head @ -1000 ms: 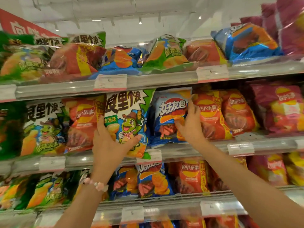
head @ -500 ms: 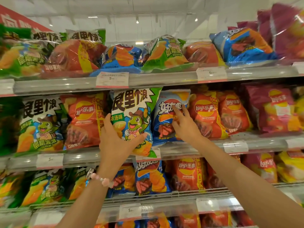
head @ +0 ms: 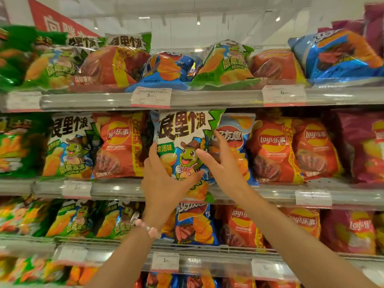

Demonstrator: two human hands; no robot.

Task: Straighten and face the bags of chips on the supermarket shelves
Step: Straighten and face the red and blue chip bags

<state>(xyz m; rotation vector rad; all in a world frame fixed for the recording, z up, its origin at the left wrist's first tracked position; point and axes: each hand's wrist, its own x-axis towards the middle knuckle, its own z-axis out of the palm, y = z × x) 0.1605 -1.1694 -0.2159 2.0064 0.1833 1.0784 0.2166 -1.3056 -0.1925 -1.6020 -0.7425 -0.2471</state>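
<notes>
hands raised: left hand (head: pixel 166 183) grasps the frog bag (head: pixel 182 150), right hand (head: pixel 224 169) spread, fingers released beside it.

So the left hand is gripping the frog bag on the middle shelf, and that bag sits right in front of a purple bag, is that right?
Not quite. The left hand does grip the frog bag on the middle shelf, but the head view shows a blue bag behind it, not a purple one. The purple bag stands far to the right on that shelf.
</notes>
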